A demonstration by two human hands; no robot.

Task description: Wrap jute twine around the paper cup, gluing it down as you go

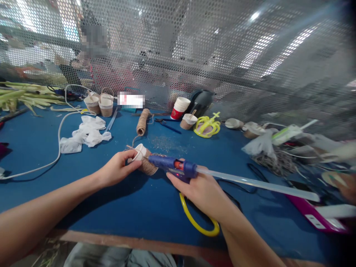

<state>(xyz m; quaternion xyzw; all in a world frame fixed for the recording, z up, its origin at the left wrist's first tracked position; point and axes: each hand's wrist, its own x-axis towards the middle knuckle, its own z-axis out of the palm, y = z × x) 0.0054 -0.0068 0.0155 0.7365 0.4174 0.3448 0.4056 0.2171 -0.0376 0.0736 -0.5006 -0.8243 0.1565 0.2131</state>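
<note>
My left hand grips the rim of a small paper cup, tilted on its side above the table. Brown twine is wrapped around the cup's outside. In my right hand is a blue hot glue gun, its nozzle at the twine-covered side of the cup; whether the tip touches is hard to tell. A long clear glue stick juts out of its back. A strand of twine runs from the cup to a twine spool just beyond. Below my right hand lies a yellow handle loop, partly hidden.
Twine-wrapped cups stand at the back left, near crumpled white plastic. Pliers, a red-and-white cup and a yellow crown-shaped piece lie further back. A purple power strip is at right; a perforated metal screen rises behind.
</note>
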